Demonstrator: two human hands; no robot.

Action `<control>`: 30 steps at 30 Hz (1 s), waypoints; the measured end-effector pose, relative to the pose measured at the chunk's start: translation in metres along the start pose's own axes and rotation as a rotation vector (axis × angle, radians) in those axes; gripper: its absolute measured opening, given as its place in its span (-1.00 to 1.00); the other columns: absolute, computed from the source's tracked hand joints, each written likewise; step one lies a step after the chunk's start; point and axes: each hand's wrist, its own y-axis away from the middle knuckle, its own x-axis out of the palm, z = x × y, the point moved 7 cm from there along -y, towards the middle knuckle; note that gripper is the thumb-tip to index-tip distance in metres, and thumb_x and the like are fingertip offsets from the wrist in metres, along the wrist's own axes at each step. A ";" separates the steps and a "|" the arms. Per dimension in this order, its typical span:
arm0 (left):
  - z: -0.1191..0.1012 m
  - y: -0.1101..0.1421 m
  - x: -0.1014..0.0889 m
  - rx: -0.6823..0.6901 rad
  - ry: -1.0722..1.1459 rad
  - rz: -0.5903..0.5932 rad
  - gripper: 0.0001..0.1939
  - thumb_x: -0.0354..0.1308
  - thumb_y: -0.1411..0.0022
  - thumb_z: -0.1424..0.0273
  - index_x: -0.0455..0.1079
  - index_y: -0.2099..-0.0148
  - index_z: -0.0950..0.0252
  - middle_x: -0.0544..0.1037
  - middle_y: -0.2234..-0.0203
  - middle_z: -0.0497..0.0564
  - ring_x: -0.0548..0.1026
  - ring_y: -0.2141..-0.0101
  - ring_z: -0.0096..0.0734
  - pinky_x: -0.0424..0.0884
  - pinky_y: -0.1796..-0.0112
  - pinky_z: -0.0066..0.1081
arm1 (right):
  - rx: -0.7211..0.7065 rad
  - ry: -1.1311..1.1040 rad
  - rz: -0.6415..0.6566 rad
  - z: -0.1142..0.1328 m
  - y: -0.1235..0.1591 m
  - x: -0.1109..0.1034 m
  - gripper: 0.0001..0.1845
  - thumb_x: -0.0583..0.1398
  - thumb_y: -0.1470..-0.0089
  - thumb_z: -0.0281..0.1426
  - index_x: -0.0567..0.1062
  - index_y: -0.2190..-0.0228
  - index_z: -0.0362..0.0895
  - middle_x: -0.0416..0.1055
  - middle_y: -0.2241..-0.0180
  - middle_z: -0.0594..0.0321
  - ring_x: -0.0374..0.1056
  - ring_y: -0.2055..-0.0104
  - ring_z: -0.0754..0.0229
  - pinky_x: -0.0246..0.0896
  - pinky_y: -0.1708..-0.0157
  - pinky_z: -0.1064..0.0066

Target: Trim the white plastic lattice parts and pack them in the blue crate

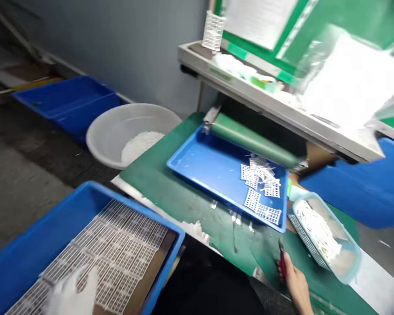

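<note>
Over the green table [160, 175], the right hand [293, 275] is wrapped around red-handled pliers [283, 264]. Well apart, the gloved left hand [74, 292] is over white grids [118, 245] in a blue bin [95, 192], its grip too blurred to tell. Beyond the pliers, a blue tray [210, 153] holds white pieces [252, 199].

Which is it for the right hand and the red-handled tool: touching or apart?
Touching. The head view shows the right hand closed around the red-handled tool, its dark tip sticking out past the grip.
</note>
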 end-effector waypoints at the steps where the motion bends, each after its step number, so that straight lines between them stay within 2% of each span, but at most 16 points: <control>1: -0.040 0.003 0.014 0.108 0.049 0.019 -0.68 0.10 -0.16 0.11 0.51 0.26 0.21 0.59 0.33 0.14 0.52 0.23 0.06 0.43 0.16 -0.02 | 0.051 -0.059 0.020 -0.012 -0.005 0.000 -0.22 0.07 0.07 0.33 0.53 0.54 -0.15 0.47 0.54 0.13 0.43 0.47 -0.01 0.37 0.45 0.19; 2: -0.092 0.013 0.030 0.240 0.137 0.072 -0.70 0.10 -0.18 0.11 0.52 0.21 0.17 0.60 0.26 0.10 0.53 0.21 0.01 0.44 0.14 -0.08 | 0.091 -0.117 0.052 -0.021 -0.008 0.003 -0.20 0.06 0.11 0.36 0.54 0.54 -0.15 0.49 0.52 0.11 0.44 0.44 -0.05 0.37 0.43 0.18; 4: -0.220 0.054 0.062 0.585 0.308 0.222 -0.75 0.06 -0.26 0.17 0.51 0.18 0.11 0.60 0.19 0.03 0.52 0.12 -0.12 0.40 0.01 -0.21 | 0.131 -0.225 0.115 -0.032 -0.010 0.010 -0.17 0.07 0.12 0.37 0.55 0.48 -0.16 0.52 0.45 0.10 0.46 0.36 -0.07 0.40 0.36 0.20; 5: -0.286 0.080 0.086 0.746 0.295 0.372 -0.75 0.03 -0.30 0.19 0.51 0.17 0.10 0.60 0.17 0.03 0.51 0.09 -0.14 0.35 -0.04 -0.24 | 0.139 -0.273 0.146 -0.034 -0.010 0.012 -0.17 0.08 0.13 0.37 0.56 0.45 -0.17 0.53 0.41 0.09 0.47 0.32 -0.07 0.41 0.33 0.21; 6: -0.346 0.104 0.112 0.835 0.221 0.510 -0.74 0.02 -0.31 0.20 0.51 0.13 0.11 0.59 0.13 0.07 0.49 0.04 -0.12 0.29 -0.09 -0.22 | 0.144 -0.318 0.172 -0.035 -0.010 0.011 -0.17 0.08 0.12 0.37 0.56 0.42 -0.17 0.54 0.37 0.08 0.47 0.28 -0.08 0.43 0.28 0.22; 7: -0.394 0.120 0.139 0.803 0.119 0.603 -0.74 0.06 -0.29 0.20 0.50 0.10 0.15 0.59 0.10 0.14 0.47 -0.01 -0.06 0.26 -0.12 -0.17 | 0.145 -0.352 0.193 -0.035 -0.011 0.008 -0.16 0.09 0.12 0.37 0.57 0.39 -0.18 0.54 0.32 0.07 0.47 0.23 -0.09 0.43 0.24 0.23; 8: -0.431 0.130 0.166 0.698 0.013 0.684 -0.71 0.15 -0.22 0.23 0.48 0.05 0.20 0.57 0.08 0.21 0.45 -0.04 0.01 0.24 -0.12 -0.12 | 0.141 -0.366 0.208 -0.034 -0.011 0.004 -0.17 0.10 0.12 0.36 0.57 0.35 -0.17 0.54 0.26 0.06 0.47 0.17 -0.11 0.43 0.19 0.24; 9: -0.465 0.137 0.186 0.656 -0.035 0.699 -0.63 0.24 -0.13 0.28 0.45 0.01 0.28 0.56 0.09 0.30 0.47 -0.01 0.09 0.27 -0.08 -0.07 | 0.132 -0.364 0.211 -0.031 -0.013 -0.003 -0.18 0.12 0.12 0.35 0.58 0.30 -0.15 0.54 0.19 0.05 0.45 0.10 -0.14 0.42 0.16 0.25; 11: -0.506 0.146 0.220 0.580 -0.090 0.721 -0.43 0.34 0.04 0.42 0.38 -0.06 0.39 0.55 0.10 0.40 0.52 0.06 0.14 0.35 0.03 -0.08 | 0.112 -0.381 0.193 -0.020 -0.014 -0.016 -0.22 0.17 0.12 0.30 0.58 0.21 -0.12 0.49 0.06 0.05 0.37 -0.04 -0.18 0.39 0.07 0.25; 14: -0.523 0.151 0.249 0.562 -0.068 0.753 -0.34 0.33 0.14 0.53 0.34 -0.09 0.41 0.59 0.16 0.34 0.57 0.16 0.02 0.40 0.14 -0.22 | 0.103 -0.746 0.214 0.014 -0.011 -0.029 -0.28 0.17 0.02 0.23 0.55 0.15 -0.13 0.48 0.04 0.04 0.33 -0.09 -0.15 0.34 -0.05 0.17; 16: -0.522 0.152 0.255 0.574 -0.015 0.792 -0.48 0.29 0.11 0.54 0.41 0.01 0.38 0.62 0.25 0.20 0.57 0.22 -0.12 0.41 0.21 -0.33 | 0.121 -1.166 0.327 0.048 -0.007 -0.032 -0.28 0.06 -0.08 0.21 0.54 0.14 -0.14 0.50 0.12 0.05 0.37 -0.03 -0.10 0.31 -0.09 0.03; 18: -0.521 0.154 0.251 0.589 0.060 0.827 -0.69 0.21 0.02 0.50 0.45 0.15 0.35 0.62 0.32 0.10 0.56 0.27 -0.23 0.41 0.26 -0.39 | 0.154 -1.485 0.477 0.083 -0.006 -0.038 -0.26 -0.05 -0.13 0.22 0.53 0.15 -0.13 0.48 0.17 0.07 0.39 0.01 -0.07 0.25 -0.13 -0.10; 20: -0.518 0.156 0.238 0.592 0.134 0.836 -0.81 0.14 -0.10 0.43 0.43 0.20 0.33 0.60 0.36 0.04 0.54 0.30 -0.29 0.41 0.30 -0.42 | 0.151 -1.638 0.550 0.108 -0.009 -0.051 -0.27 -0.10 -0.15 0.21 0.50 0.14 -0.08 0.46 0.16 0.10 0.39 0.00 -0.03 0.17 -0.17 -0.15; 24: -0.506 0.172 0.189 0.484 0.433 0.862 -0.77 0.14 -0.17 0.24 0.39 0.20 0.28 0.53 0.43 -0.05 0.49 0.42 -0.39 0.37 0.43 -0.47 | 0.127 -1.749 0.574 0.132 -0.015 -0.071 -0.36 -0.10 -0.18 0.16 0.45 0.11 -0.03 0.41 0.08 0.12 0.32 -0.11 -0.01 0.11 -0.22 -0.16; 27: -0.495 0.199 0.153 0.311 0.732 1.005 -0.67 0.28 -0.09 0.20 0.41 0.16 0.29 0.56 0.37 -0.05 0.48 0.47 -0.44 0.39 0.46 -0.48 | 0.092 -1.788 0.592 0.139 -0.011 -0.075 -0.41 -0.10 -0.21 0.11 0.45 0.09 -0.01 0.39 0.01 0.13 0.25 -0.19 0.02 0.09 -0.25 -0.12; 30: -0.490 0.225 0.128 0.193 0.894 1.136 -0.56 0.33 -0.08 0.27 0.40 0.00 0.29 0.59 0.21 0.04 0.54 0.38 -0.40 0.45 0.42 -0.47 | 0.034 -1.749 0.587 0.144 -0.003 -0.076 -0.42 -0.13 -0.24 0.08 0.43 0.06 0.01 0.36 -0.06 0.14 0.17 -0.26 0.06 0.08 -0.27 -0.09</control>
